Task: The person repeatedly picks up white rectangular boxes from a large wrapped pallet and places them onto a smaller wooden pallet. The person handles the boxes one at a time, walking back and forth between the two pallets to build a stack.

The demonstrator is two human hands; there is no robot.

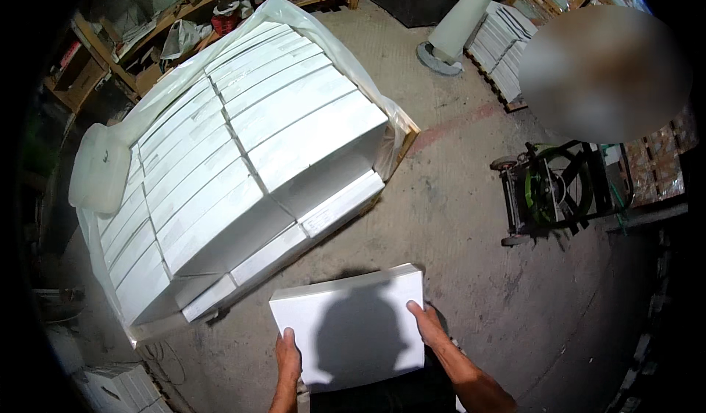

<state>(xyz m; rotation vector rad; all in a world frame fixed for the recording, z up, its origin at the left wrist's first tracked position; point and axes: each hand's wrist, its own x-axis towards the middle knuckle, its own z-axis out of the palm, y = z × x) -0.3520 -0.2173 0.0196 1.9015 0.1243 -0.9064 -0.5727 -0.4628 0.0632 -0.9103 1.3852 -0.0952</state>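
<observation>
Held out in front of my body is a thick stack of white sheets (353, 280), its layered far edge showing. My left hand (289, 354) grips its left side with the thumb on top. On the right side, my right hand (426, 323) does the same, and the fingers of both hands are mostly hidden beneath. A dark round-topped shadow falls across the top face. Ahead and to the left, a pallet load of white packages (294, 126) stands in tight rows, partly wrapped in clear plastic film (298, 14).
A green and black wheeled strapping cart (555, 192) stands at the right. Behind it are a pale column (467, 16) and another white stack (504, 49). Wooden shelving (110, 60) lines the far left. White boxes (125, 389) sit at the lower left. Concrete floor (456, 214) lies between.
</observation>
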